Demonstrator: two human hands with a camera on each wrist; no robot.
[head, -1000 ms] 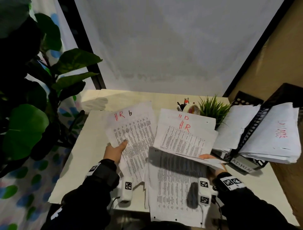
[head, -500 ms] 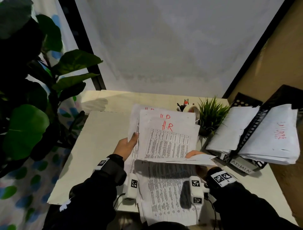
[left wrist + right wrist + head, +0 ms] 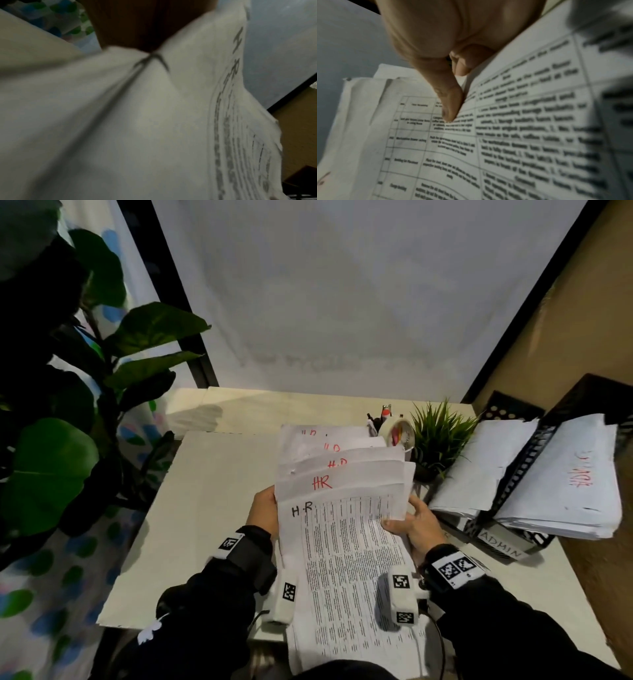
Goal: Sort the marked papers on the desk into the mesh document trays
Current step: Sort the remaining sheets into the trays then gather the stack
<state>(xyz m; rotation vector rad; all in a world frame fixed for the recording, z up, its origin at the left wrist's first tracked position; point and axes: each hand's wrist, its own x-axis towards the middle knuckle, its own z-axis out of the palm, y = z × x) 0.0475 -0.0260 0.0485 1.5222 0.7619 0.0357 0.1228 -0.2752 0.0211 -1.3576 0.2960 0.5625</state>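
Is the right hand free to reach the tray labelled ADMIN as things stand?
Probably not yet. The right hand grips the right edge of the stack of HR papers, which the left hand holds too. The ADMIN tray sits just to its right with nothing between, but the grip is occupied.

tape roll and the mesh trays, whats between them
In the head view, a small spiky green potted plant stands between the tape roll and the mesh trays.

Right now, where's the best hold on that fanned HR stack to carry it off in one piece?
Pinch the HR stack at both long side edges, coming in from left and right, as the left hand and right hand do now. The sheets overlap there; their tops are staggered.
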